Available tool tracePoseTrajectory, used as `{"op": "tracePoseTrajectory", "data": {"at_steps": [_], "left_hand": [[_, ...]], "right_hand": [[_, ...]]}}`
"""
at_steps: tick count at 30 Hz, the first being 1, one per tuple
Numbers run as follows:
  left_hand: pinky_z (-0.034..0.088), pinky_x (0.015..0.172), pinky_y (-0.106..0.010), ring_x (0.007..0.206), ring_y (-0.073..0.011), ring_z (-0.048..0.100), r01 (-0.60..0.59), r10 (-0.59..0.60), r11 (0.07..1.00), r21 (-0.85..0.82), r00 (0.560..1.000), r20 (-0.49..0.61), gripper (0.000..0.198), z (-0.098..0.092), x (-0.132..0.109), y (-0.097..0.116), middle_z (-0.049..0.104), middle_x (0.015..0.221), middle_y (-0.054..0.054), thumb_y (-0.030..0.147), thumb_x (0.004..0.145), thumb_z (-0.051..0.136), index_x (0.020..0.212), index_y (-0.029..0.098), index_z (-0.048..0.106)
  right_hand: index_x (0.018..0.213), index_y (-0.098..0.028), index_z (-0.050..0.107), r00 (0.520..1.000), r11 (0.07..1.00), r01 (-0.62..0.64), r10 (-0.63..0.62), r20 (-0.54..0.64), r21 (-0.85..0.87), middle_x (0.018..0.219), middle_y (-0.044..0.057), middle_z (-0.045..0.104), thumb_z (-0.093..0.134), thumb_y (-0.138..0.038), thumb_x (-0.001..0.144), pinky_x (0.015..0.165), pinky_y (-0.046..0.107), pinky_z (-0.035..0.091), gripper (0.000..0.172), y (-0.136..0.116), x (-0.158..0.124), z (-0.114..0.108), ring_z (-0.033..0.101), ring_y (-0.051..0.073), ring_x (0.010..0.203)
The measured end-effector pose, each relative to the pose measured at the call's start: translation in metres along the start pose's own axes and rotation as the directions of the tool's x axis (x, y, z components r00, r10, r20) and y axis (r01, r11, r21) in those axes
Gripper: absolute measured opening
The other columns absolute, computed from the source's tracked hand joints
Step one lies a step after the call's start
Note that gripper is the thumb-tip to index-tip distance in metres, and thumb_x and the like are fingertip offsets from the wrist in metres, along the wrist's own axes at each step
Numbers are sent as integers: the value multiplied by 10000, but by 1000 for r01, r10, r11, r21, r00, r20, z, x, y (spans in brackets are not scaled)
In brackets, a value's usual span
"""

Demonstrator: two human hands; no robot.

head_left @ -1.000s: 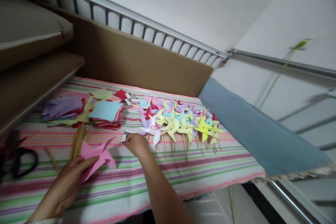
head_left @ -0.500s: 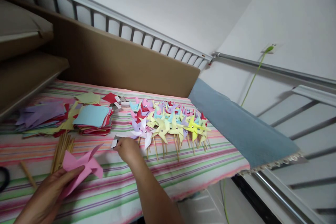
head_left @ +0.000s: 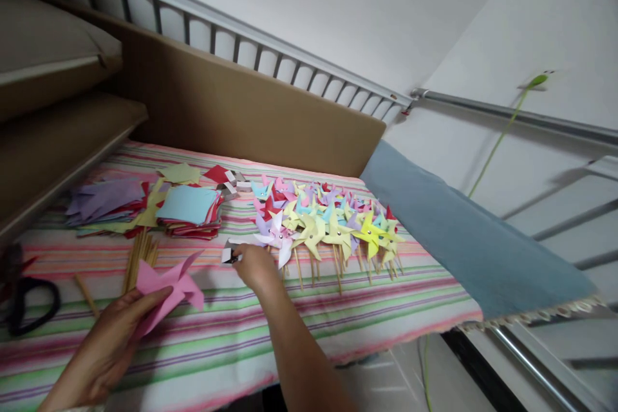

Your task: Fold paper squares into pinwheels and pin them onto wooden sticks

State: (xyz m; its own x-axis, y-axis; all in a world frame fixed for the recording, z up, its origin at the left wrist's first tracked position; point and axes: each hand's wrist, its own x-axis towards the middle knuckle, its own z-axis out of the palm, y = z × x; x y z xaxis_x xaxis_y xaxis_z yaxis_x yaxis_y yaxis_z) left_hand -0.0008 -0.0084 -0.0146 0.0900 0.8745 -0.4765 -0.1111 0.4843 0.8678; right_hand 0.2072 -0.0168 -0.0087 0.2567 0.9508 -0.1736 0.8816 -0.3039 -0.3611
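My left hand [head_left: 107, 341] holds a pink cut paper square [head_left: 167, 284] by its lower edge, above the striped cloth [head_left: 309, 322]. My right hand [head_left: 255, 267] reaches forward with its fingers pinched at a small white box [head_left: 228, 253] lying on the cloth. Just right of that hand lies a crowd of finished paper pinwheels [head_left: 328, 222] on wooden sticks, in yellow, pink, blue, purple and red. A bundle of loose wooden sticks [head_left: 138, 256] lies between my two hands.
Stacks of coloured paper squares [head_left: 190, 206] and purple cut sheets [head_left: 103, 196] lie at the back left. Black scissors [head_left: 29, 302] rest at the far left. A cardboard sheet [head_left: 251, 116] leans on the bed rail behind. A blue cloth [head_left: 463, 244] covers the right side.
The view has swung slightly right and back. My right hand stays pinched at the small white box; my left hand keeps the pink paper, a little closer in.
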Motion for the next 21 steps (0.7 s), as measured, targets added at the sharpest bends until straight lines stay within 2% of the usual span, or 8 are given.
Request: {"op": "tracePoseTrajectory", "data": {"at_steps": [3, 9, 16, 21], "left_hand": [[484, 593, -200, 674, -156, 629, 48, -44, 998, -47, 995, 89, 255, -4, 3, -3, 714, 716, -25, 238, 475, 777, 695, 156, 678], [478, 610, -209, 681, -159, 640, 53, -47, 997, -52, 993, 108, 238, -5, 3, -3, 715, 727, -29, 224, 508, 771, 712, 146, 675], [484, 610, -212, 706, -174, 649, 54, -49, 998, -42, 992, 116, 263, -6, 6, -7, 714, 744, -30, 236, 519, 763, 751, 146, 678], [494, 633, -205, 728, -167, 647, 81, -76, 996, -46, 992, 98, 253, -5, 3, -5, 717, 771, -23, 229, 513, 763, 740, 153, 681]], "right_hand": [[961, -270, 683, 1000, 1000, -6, 6, 9, -6, 978, 32, 707, 527, -194, 749, 691, 255, 416, 274, 1, 2, 1, 633, 195, 901], [820, -237, 703, 1000, 1000, 6, -6, 4, 10, 878, 27, 719, 539, -183, 743, 643, 234, 397, 189, 0, 3, 2, 639, 174, 821], [1043, -285, 624, 996, 999, 13, -9, -85, 38, 1000, 8, 698, 469, -289, 846, 714, 238, 404, 250, 2, 6, 6, 620, 160, 934], [966, -272, 656, 996, 1000, -17, 20, -93, 26, 918, 21, 714, 533, -260, 794, 681, 244, 412, 211, 2, 12, 12, 638, 175, 873]]}}
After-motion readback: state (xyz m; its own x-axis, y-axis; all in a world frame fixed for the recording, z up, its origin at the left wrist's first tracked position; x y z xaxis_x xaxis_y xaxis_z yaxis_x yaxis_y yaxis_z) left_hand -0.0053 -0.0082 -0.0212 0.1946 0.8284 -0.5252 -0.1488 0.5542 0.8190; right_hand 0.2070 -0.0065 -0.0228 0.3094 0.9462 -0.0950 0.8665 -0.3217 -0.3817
